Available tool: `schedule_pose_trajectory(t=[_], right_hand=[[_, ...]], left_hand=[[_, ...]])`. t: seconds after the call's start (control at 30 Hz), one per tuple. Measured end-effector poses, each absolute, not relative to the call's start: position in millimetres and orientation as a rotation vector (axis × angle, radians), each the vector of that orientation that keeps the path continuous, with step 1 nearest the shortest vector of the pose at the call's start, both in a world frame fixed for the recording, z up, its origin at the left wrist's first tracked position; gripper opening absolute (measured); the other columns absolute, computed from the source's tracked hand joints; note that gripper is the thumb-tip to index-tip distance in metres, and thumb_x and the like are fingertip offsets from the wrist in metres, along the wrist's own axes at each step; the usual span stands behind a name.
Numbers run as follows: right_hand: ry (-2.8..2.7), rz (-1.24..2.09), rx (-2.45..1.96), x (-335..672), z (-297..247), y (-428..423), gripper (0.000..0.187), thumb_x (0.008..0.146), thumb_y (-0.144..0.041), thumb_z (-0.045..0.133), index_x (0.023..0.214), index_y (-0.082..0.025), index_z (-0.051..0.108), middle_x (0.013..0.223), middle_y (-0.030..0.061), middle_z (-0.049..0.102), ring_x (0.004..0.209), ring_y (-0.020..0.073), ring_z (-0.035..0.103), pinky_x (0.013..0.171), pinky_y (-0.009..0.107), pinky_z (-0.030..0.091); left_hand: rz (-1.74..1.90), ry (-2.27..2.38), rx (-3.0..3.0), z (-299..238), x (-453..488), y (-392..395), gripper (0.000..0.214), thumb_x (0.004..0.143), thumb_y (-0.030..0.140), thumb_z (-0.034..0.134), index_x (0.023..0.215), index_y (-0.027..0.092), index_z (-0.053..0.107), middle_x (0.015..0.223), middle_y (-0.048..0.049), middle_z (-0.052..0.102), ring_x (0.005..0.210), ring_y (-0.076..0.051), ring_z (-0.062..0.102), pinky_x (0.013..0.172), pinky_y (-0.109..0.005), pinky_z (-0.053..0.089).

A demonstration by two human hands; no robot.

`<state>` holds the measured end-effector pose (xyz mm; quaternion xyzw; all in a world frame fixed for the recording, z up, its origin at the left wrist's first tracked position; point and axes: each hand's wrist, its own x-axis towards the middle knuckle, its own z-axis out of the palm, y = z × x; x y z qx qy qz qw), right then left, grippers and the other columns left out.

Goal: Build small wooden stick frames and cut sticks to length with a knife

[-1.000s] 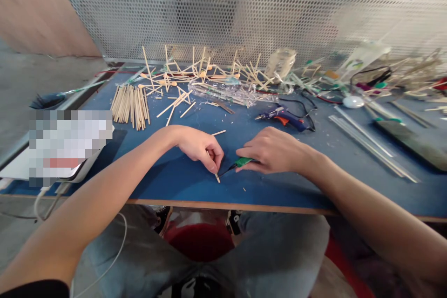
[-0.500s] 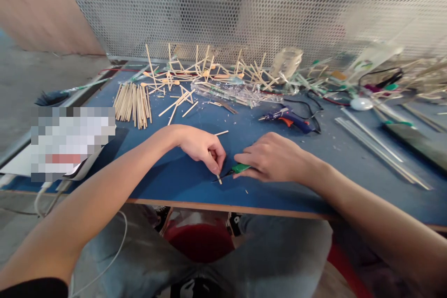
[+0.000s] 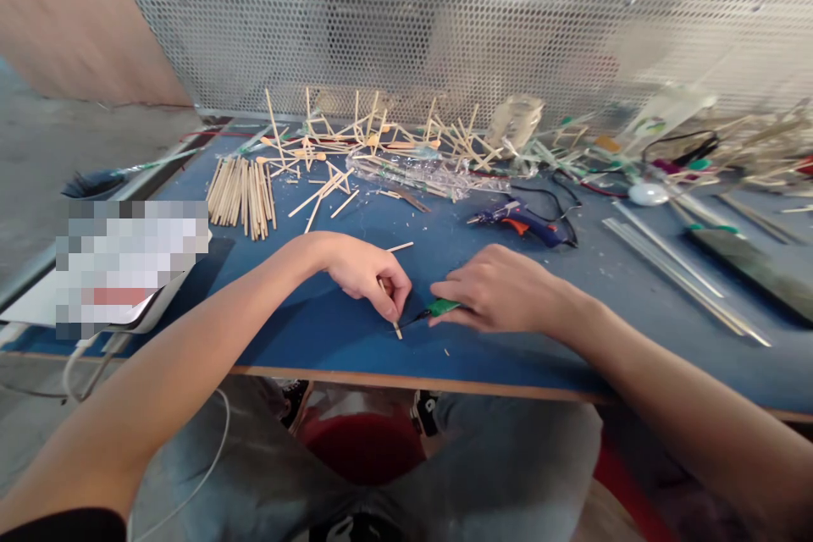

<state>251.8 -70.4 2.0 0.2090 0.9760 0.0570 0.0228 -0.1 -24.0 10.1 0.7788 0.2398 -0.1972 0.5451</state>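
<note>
**A:** Head view: our left hand (image 3: 365,271) pinches a short stick (image 3: 395,325) down on the blue table (image 3: 305,339), near its front edge. Our right hand (image 3: 501,292) is closed round the green-handled cutter (image 3: 438,306), with the tip right at the stick.

**B:** Yeah, we'd say press it flat and hold our fingertips clear of the blade. Nothing's in our way: the glue gun (image 3: 517,216), stick bundle (image 3: 241,195) and plastic wrap (image 3: 425,171) all lie well behind.
</note>
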Motion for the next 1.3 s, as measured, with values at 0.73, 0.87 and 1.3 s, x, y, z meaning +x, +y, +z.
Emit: schedule_pose_trajectory(t=[0.73, 0.87, 1.3], right_hand=[[3.001, 0.333, 0.569, 248.0, 3.9, -78.2, 0.052, 0.106, -0.061, 0.031, 0.089, -0.022, 0.061, 0.064, 0.0001, 0.067, 0.053, 0.0155, 0.059, 0.056, 0.033, 0.012], [3.004, 0.284, 0.597, 254.1, 4.8, -74.2, 0.053, 0.107, -0.061, 0.031, 0.087, -0.022, 0.061, 0.067, 0.0007, 0.069, 0.057, 0.0159, 0.062, 0.056, 0.033, 0.013], [3.009, 0.256, 0.568, 251.4, -2.1, -74.1, 0.051, 0.107, -0.061, 0.033, 0.088, -0.022, 0.06, 0.068, 0.0008, 0.07, 0.06, 0.0162, 0.064, 0.057, 0.034, 0.014]], left_hand=[[-0.472, 0.581, 1.921, 6.6, 1.8, -20.9, 0.03, 0.084, 0.049, 0.072, 0.098, 0.023, 0.075, 0.09, -0.0024, 0.073, 0.071, -0.014, 0.057, 0.054, -0.022, 0.039], [-0.492, 0.585, 1.902, 6.6, 2.1, -20.9, 0.029, 0.084, 0.048, 0.072, 0.097, 0.023, 0.075, 0.087, -0.002, 0.071, 0.07, -0.013, 0.055, 0.054, -0.022, 0.039], [-0.478, 0.602, 1.861, 7.5, 1.1, -23.4, 0.026, 0.083, 0.046, 0.073, 0.096, 0.023, 0.074, 0.085, -0.0003, 0.068, 0.069, -0.012, 0.052, 0.052, -0.021, 0.038]])
